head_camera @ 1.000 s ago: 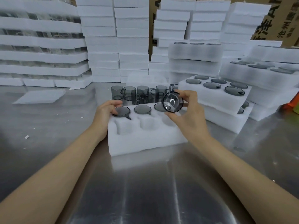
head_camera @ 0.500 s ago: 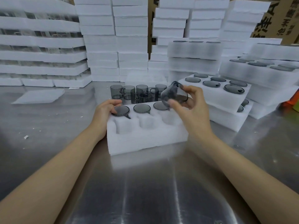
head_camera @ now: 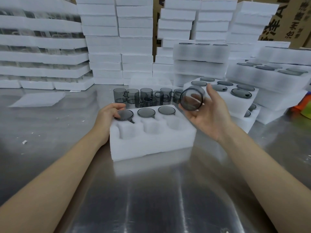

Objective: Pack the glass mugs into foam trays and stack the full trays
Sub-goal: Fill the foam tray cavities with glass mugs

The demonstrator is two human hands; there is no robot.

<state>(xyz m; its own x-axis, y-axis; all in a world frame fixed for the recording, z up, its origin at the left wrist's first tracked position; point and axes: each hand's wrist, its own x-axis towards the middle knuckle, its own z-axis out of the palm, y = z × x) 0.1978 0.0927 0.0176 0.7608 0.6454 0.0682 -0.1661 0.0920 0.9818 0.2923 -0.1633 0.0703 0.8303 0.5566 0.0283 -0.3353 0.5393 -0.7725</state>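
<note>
A white foam tray with six round pockets lies on the steel table in front of me. Its far row holds three smoky grey glass mugs, the near row has none. My left hand rests on the tray's left end, fingers touching the leftmost packed mug. My right hand holds another grey mug tipped on its side in the air, above and to the right of the tray's far right corner, its mouth facing me. Several loose mugs stand just behind the tray.
Filled foam trays are stacked at the right. Tall stacks of foam trays fill the back and left, with cardboard boxes behind. A flat foam sheet lies on the table at the left.
My right hand has turned palm up and shifted right, rolling the held mug onto its side. The left hand stays on the tray's left end.
</note>
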